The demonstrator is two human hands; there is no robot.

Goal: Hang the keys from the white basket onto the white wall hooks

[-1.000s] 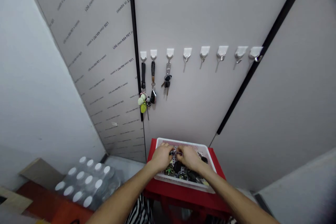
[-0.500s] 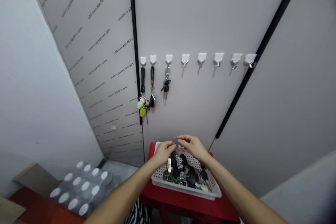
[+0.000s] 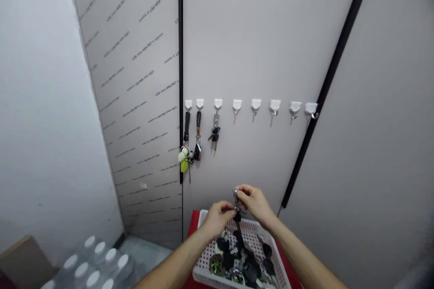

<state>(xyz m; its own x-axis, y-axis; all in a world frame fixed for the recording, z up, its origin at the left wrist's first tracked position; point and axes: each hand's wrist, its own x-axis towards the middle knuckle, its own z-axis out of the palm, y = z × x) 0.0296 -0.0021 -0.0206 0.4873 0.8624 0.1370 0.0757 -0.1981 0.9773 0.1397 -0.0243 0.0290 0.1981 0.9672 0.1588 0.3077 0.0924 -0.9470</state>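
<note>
Both my hands hold one set of keys (image 3: 237,210) just above the white perforated basket (image 3: 203,267). My right hand (image 3: 255,202) pinches its metal ring at the top. My left hand (image 3: 219,215) is closed on the dark part hanging below. Several more key bunches lie in the basket. On the grey wall above runs a row of white adhesive hooks (image 3: 255,104). The three leftmost hooks carry hanging keys (image 3: 214,131), one bunch with a yellow-green tag (image 3: 183,161).
The basket rests on a red stool (image 3: 191,226) against the wall. A shrink-wrapped pack of white-capped bottles (image 3: 91,267) stands on the floor at lower left, with a cardboard piece (image 3: 20,263) beside it. Black vertical strips divide the wall panels.
My hands rose out of the basket with a key set pinched between them. The view tilted up, so the hooks and basket sit lower in the frame.
</note>
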